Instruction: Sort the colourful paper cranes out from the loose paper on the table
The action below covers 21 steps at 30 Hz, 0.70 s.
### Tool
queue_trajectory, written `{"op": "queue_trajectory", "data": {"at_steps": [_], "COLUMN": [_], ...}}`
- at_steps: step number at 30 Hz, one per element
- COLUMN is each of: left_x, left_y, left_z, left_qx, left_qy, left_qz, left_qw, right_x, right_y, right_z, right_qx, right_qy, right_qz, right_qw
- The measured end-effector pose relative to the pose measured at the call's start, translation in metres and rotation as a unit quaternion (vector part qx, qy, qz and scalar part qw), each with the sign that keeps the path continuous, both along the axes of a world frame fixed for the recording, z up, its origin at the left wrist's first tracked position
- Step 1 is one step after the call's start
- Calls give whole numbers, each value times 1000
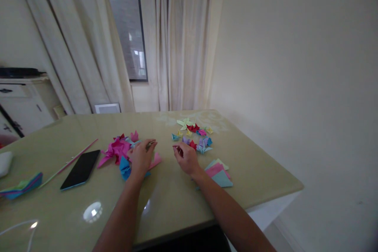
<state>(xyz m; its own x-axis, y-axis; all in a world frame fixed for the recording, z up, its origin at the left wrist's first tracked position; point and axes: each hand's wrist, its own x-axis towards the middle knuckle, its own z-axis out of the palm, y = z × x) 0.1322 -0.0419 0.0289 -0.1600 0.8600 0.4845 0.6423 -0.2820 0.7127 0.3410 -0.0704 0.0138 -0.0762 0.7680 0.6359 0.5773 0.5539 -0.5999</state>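
My left hand point(141, 158) rests on the table point(165, 201) with its fingers pinched round a small pale folded paper piece point(151, 143), beside a heap of pink and blue origami flowers point(118, 150). My right hand point(185, 158) lies a little to the right, fingers curled on a small red paper bit point(178, 150). Just beyond it lies a scatter of small folded paper flowers point(195, 138) in green, red, purple, blue and yellow. A stack of coloured paper squares point(218, 172) sits right of my right wrist.
A black phone point(80, 169) and a thin pink stick point(70, 162) lie to the left. Folded coloured paper point(21, 186) and a white object point(5, 163) are at the far left edge. A white cable point(17, 226) lies near the front left corner. Curtains, a window and a wall stand behind.
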Motion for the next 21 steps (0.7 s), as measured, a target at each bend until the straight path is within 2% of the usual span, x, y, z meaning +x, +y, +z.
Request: {"op": "queue_trajectory", "data": {"at_steps": [4, 7, 11, 13, 17, 21], "left_x": [10, 20, 30, 32, 31, 33], "left_y": [2, -2, -8, -10, -10, -10], "left_z": [4, 5, 6, 6, 3, -2], "left_qx": [23, -5, -70, -77, -55, -63], "left_qy": [-155, -282, -332, -335, -307, -268], "left_qz": [-104, -179, -260, -265, -220, -215], "left_qw": [982, 943, 904, 901, 924, 937], "right_x": [-2, -6, -11, -11, -7, -6], "right_y": [-1, -2, -2, -2, -4, -6], "right_z": [1, 0, -2, -1, 1, 1], "right_qx": [-19, -60, -95, -82, -66, -44], "right_qy": [39, 89, 144, 150, 144, 46], "right_qz": [28, 85, 138, 136, 127, 89], "right_qw": [999, 991, 975, 976, 979, 994]}}
